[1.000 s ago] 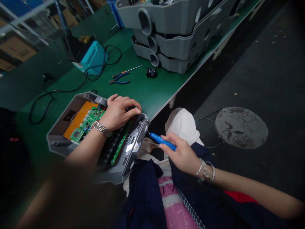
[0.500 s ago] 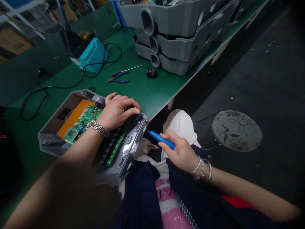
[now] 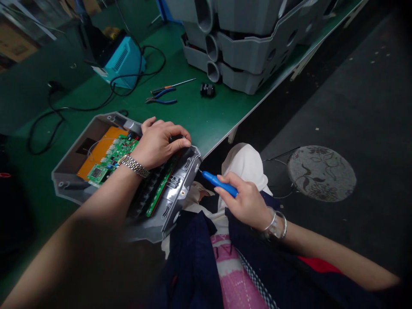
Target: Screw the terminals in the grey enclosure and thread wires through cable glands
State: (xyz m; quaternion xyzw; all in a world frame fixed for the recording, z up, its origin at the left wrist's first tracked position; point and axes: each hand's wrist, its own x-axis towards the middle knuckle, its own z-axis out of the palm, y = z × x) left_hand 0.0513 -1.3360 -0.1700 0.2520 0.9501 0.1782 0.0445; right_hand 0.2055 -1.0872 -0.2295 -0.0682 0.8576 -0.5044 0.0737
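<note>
My right hand (image 3: 246,199) is closed round the blue handle of a deburring tool (image 3: 220,183). The thin metal tip points at the near right corner of a grey plastic housing (image 3: 72,182), at or close to a hole in its side wall. Over the housing's right end lies my left hand (image 3: 161,143), fingers curled at the rim and thumb against its edge; the fingertips are partly hidden. Inside the housing are a green circuit board (image 3: 120,150), an orange plate (image 3: 96,148) and a long narrow green board (image 3: 159,195).
Stacked grey housings (image 3: 247,51) stand at the back right. Blue-handled cutters (image 3: 165,96), a screwdriver (image 3: 165,89) and a black cable gland (image 3: 207,90) lie on the green table (image 3: 193,120). A turquoise device (image 3: 124,64) trails a black cable. Right of my knees is a round stool (image 3: 322,174).
The view has shifted slightly, moving the table items up in the picture. Both hands keep their hold, and the tool's tip stays by the housing's corner.
</note>
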